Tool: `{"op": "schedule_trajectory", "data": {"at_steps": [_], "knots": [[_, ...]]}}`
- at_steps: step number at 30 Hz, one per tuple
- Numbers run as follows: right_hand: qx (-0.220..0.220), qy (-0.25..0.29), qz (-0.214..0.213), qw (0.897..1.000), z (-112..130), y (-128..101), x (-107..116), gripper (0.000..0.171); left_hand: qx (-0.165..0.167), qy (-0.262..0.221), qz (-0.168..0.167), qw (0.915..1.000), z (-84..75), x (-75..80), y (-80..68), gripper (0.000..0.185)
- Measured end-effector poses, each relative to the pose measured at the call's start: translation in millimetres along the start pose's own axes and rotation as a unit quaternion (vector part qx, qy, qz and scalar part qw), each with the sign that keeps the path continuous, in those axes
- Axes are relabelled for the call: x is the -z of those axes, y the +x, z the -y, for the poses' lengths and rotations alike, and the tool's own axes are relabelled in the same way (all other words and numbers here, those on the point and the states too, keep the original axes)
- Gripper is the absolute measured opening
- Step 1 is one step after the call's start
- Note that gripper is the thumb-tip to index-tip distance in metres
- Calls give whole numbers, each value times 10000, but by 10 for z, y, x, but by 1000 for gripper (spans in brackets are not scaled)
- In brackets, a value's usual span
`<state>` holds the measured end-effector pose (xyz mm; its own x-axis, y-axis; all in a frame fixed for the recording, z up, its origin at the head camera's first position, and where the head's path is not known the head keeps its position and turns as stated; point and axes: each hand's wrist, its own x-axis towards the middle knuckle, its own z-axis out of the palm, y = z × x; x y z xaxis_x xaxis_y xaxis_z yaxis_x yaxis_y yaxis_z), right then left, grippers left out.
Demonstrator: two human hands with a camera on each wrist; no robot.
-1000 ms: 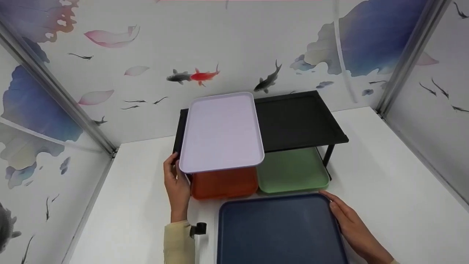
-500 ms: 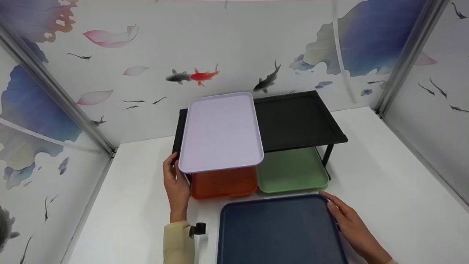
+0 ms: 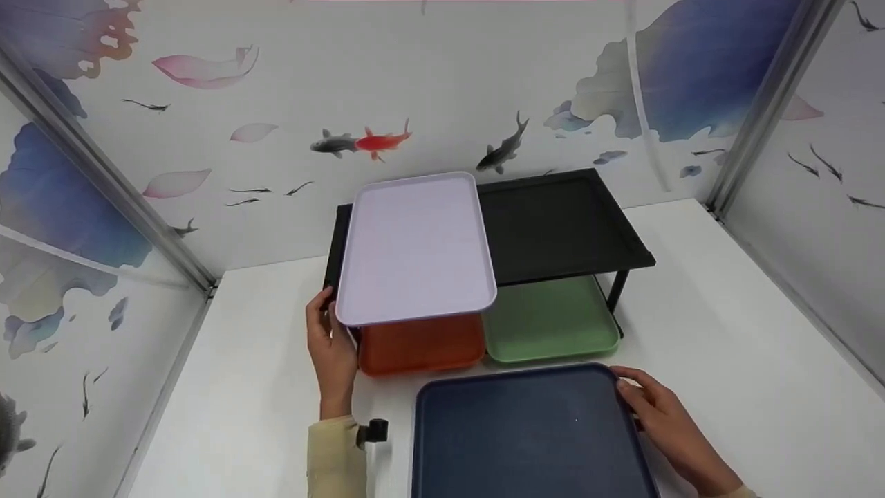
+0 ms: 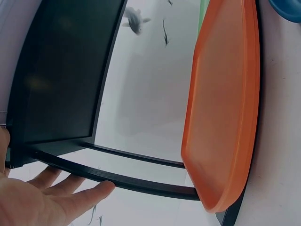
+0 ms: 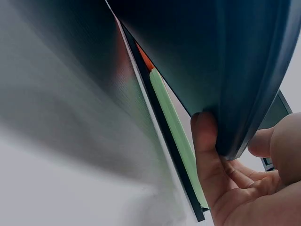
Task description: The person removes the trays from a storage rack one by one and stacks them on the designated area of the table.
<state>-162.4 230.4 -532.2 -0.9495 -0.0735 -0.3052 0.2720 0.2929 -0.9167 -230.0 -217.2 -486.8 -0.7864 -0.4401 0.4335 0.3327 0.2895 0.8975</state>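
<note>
A black two-level rack stands at the back. My left hand holds its front left corner, with fingers behind the side leg and the thumb at the shelf's edge in the left wrist view. Near that hand, a pale lilac tray lies on the upper shelf, its front end overhanging. My right hand grips a navy tray by its far right corner, thumb on one face and a finger on the other. The right wrist view shows the navy tray's underside raised over the white table. Its near end is out of the head view.
On the lower level sit an orange tray at left and a green tray beside it. Both are partly hidden under the upper shelf. The white table meets walls painted with fish and petals behind and at both sides.
My right hand has shifted slightly along the navy tray's corner, its fingertip drawing back toward the right edge. The navy tray has moved very slightly right. My left hand keeps its place on the rack.
</note>
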Motion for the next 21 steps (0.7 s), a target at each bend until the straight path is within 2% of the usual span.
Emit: {"op": "schedule_trajectory", "data": {"at_steps": [14,21], "knots": [[-92,-1,107,9999,-38,22,3,61,13,-46,-32,10000,6,-8,17,34],[-139,-186,213,9995,-56,26,7,65,-71,-37,-20,10000,20,-3,18,34]]}}
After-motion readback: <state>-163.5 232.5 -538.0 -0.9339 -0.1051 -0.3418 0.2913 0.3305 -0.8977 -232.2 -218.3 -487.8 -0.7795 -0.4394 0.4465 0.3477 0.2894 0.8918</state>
